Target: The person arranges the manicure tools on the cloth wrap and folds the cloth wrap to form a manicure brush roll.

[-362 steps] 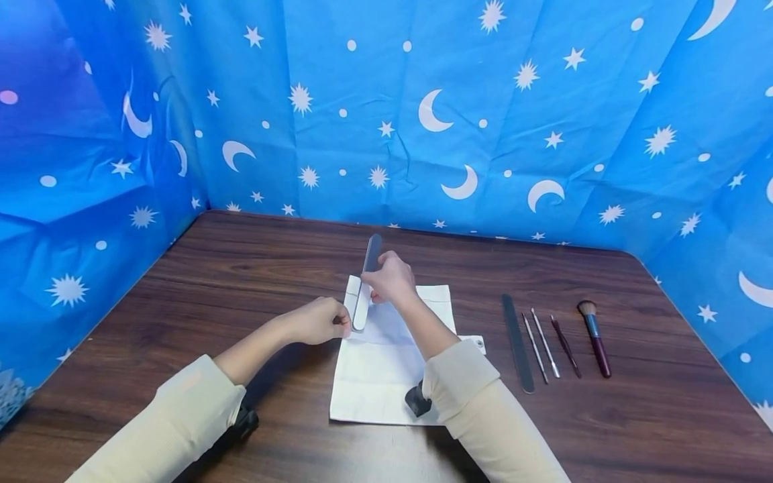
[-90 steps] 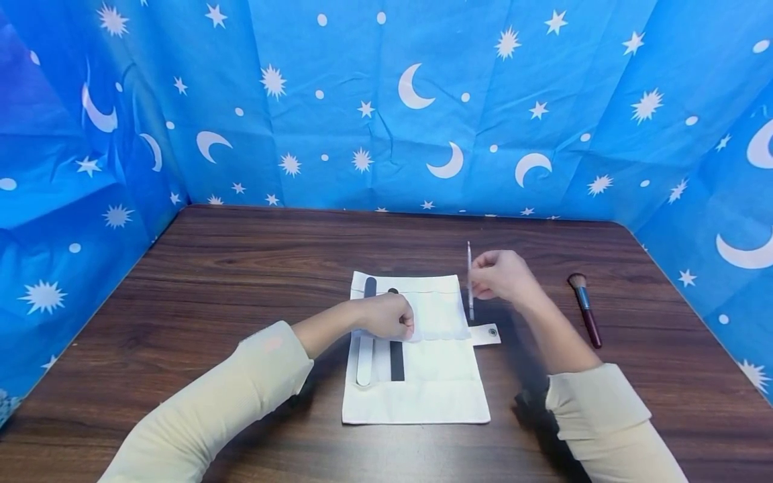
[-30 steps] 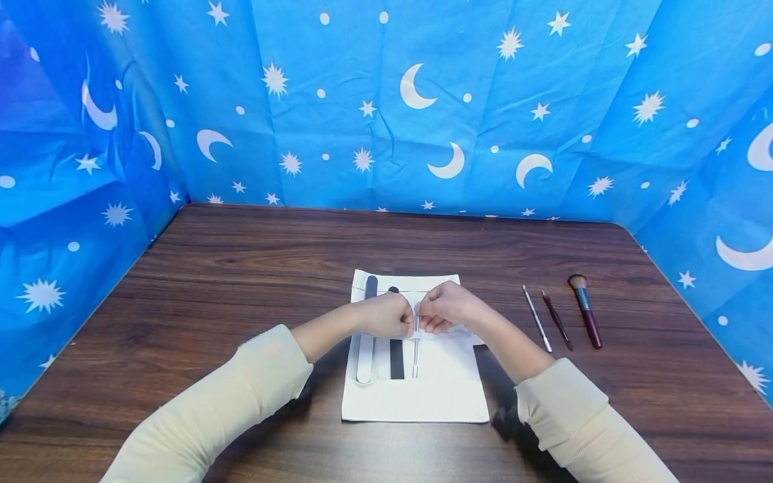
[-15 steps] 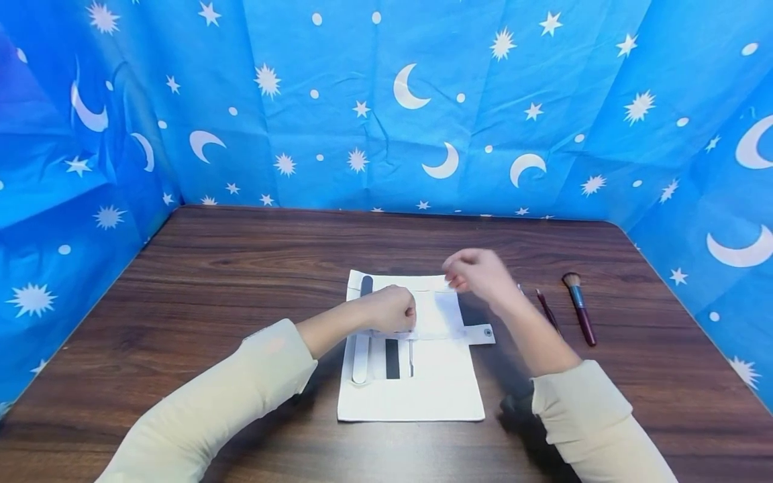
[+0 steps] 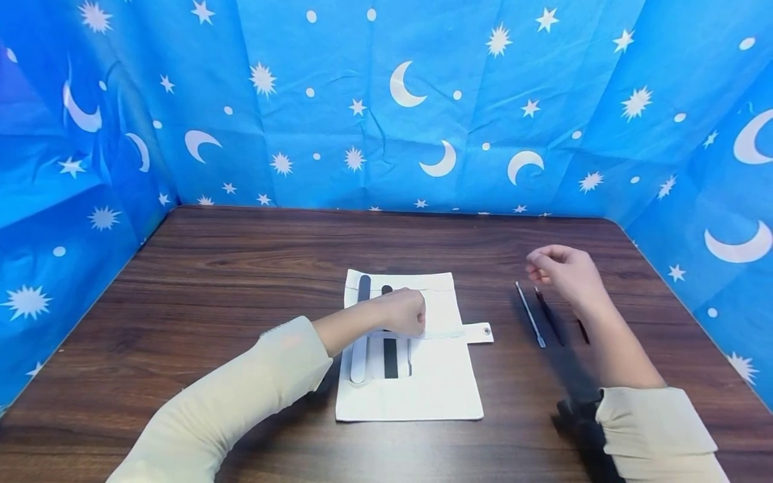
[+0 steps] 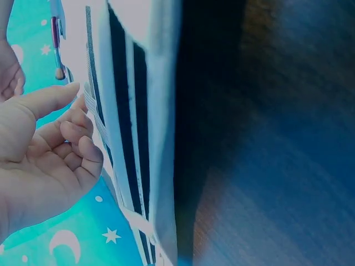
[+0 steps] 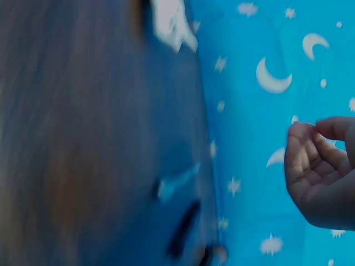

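Left hand (image 5: 403, 312) at frame centre, fingers curled, pinching pocket band of white fabric roll (image 5: 435, 389) — grey file (image 5: 359, 335), black file (image 5: 390, 352), thin metal tool (image 5: 409, 355) already slotted. Right hand (image 5: 564, 274) right of centre, above table (image 5: 241, 282), fingers loosely curled, holding nothing. Just below it: metal pusher (image 5: 530, 314), dark stick (image 5: 548, 315); forearm hides most of brush. Star-and-moon blue backdrop (image 5: 386, 100) behind.

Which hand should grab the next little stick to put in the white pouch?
Probably the right hand: it hovers empty just above the silver stick on the table. The left hand is busy on the white pouch, far from the sticks.
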`<state>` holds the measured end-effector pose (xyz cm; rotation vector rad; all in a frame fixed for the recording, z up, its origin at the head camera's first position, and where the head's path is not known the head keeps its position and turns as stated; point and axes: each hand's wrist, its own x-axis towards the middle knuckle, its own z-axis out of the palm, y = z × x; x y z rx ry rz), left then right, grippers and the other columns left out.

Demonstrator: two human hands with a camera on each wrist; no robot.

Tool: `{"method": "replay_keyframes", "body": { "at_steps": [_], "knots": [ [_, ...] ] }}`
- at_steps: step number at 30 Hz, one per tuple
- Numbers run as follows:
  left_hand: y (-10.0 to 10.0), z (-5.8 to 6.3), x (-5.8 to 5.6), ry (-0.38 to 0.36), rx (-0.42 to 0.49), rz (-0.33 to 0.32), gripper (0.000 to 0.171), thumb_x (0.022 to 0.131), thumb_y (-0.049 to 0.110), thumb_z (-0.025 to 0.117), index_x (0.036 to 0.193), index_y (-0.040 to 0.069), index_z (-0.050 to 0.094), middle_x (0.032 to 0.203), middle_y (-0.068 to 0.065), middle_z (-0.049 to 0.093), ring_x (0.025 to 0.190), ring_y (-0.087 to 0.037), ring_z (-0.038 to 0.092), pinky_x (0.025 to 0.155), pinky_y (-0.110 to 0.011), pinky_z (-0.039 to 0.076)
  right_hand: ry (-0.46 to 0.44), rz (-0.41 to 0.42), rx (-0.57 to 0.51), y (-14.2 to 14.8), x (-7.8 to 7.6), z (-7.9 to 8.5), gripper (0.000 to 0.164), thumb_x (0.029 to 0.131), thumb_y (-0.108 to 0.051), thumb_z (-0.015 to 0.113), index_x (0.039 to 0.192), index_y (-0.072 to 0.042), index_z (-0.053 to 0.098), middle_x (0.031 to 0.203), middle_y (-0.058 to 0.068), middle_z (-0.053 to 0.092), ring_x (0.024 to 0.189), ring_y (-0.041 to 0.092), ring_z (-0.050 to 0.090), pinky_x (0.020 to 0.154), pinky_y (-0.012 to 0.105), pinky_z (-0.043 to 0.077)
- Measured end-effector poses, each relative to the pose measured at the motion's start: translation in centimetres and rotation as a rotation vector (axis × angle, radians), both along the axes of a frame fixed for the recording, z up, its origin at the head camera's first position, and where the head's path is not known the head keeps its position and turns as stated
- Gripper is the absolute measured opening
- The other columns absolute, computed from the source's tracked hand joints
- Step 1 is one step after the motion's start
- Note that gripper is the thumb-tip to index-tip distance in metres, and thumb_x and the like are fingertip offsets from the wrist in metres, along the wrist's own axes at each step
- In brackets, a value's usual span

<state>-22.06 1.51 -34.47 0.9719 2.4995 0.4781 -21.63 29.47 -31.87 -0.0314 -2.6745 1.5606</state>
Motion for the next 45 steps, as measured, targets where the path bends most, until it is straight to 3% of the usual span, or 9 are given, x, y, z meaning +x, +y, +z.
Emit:
{"method": "replay_keyframes", "body": {
  "at_steps": [6, 11, 15, 22, 31, 37, 41, 45],
  "knots": [
    [-0.2, -0.7, 0.0, -0.022, -0.002, 0.001, 0.033, 0.083, 0.003, 0.061, 0.054, 0.014, 0.048, 0.048, 0.007, 0.039, 0.044, -0.006, 0.034, 0.049, -0.018, 0.031, -0.214, 0.154, 0.248, 1.8, -0.4, -1.9, 0.036, 0.092, -0.012, 0.052, 0.113, 0.017, 0.049, 0.078, 0.008, 0.062, 0.065, 0.009, 0.058, 0.061, 0.024, 0.051],
    [-0.2, -0.9, -0.2, 0.001, 0.002, -0.017, 0.033, 0.084, 0.003, 0.059, 0.055, 0.014, 0.048, 0.047, 0.007, 0.038, 0.045, -0.006, 0.034, 0.051, -0.019, 0.031, -0.302, 0.233, 0.354, 1.6, -0.3, -2.7, 0.021, 0.085, -0.007, 0.061, 0.091, 0.012, 0.058, 0.066, 0.003, 0.058, 0.061, 0.011, 0.056, 0.055, 0.026, 0.050],
    [-0.2, -0.8, -0.3, 0.002, 0.002, -0.019, 0.031, 0.085, 0.004, 0.059, 0.057, 0.014, 0.051, 0.049, 0.007, 0.040, 0.046, -0.006, 0.036, 0.053, -0.018, 0.032, -0.322, 0.243, 0.373, 1.2, -0.5, -3.1, 0.012, 0.080, -0.003, 0.063, 0.075, 0.005, 0.056, 0.057, -0.001, 0.053, 0.053, 0.008, 0.053, 0.051, 0.024, 0.048],
    [-0.3, -0.8, -0.1, -0.007, 0.020, -0.015, 0.025, 0.087, 0.007, 0.060, 0.063, 0.012, 0.058, 0.052, 0.007, 0.044, 0.048, -0.006, 0.038, 0.054, -0.018, 0.033, -0.325, 0.188, 0.459, 0.7, -0.8, -3.3, 0.006, 0.078, 0.001, 0.062, 0.075, 0.005, 0.057, 0.055, 0.000, 0.055, 0.051, 0.008, 0.054, 0.051, 0.024, 0.050],
    [-0.4, -0.8, 0.0, -0.008, 0.041, -0.012, 0.023, 0.087, 0.006, 0.060, 0.064, 0.011, 0.060, 0.053, 0.006, 0.046, 0.049, -0.006, 0.040, 0.054, -0.018, 0.035, -0.308, 0.180, 0.386, 0.4, -0.8, -3.4, 0.006, 0.077, -0.001, 0.055, 0.080, 0.004, 0.057, 0.057, 0.001, 0.054, 0.052, 0.008, 0.054, 0.050, 0.025, 0.050],
    [-0.4, -0.8, 0.1, -0.016, 0.048, -0.005, 0.022, 0.087, 0.006, 0.059, 0.065, 0.010, 0.061, 0.052, 0.006, 0.045, 0.048, -0.006, 0.039, 0.053, -0.018, 0.034, -0.254, 0.204, 0.214, -1.0, -0.9, -2.9, 0.025, 0.080, -0.002, 0.053, 0.099, 0.013, 0.052, 0.070, 0.005, 0.057, 0.062, 0.011, 0.056, 0.059, 0.028, 0.051],
    [-0.5, -0.8, 0.1, -0.018, 0.052, -0.003, 0.021, 0.087, 0.005, 0.059, 0.067, 0.009, 0.061, 0.054, 0.006, 0.047, 0.049, -0.006, 0.040, 0.054, -0.018, 0.035, -0.199, 0.177, 0.092, -2.8, -0.9, -2.3, 0.037, 0.082, -0.001, 0.052, 0.114, 0.015, 0.044, 0.078, 0.008, 0.057, 0.064, 0.012, 0.057, 0.063, 0.029, 0.052],
    [-0.5, -0.8, 0.0, -0.006, 0.053, -0.011, 0.021, 0.087, 0.005, 0.059, 0.066, 0.010, 0.061, 0.054, 0.007, 0.047, 0.049, -0.006, 0.040, 0.055, -0.018, 0.035, -0.139, 0.156, -0.045, -5.3, -1.0, -1.9, 0.033, 0.082, 0.003, 0.054, 0.111, 0.013, 0.042, 0.079, 0.010, 0.059, 0.062, 0.011, 0.059, 0.063, 0.029, 0.053]
  ]
}}
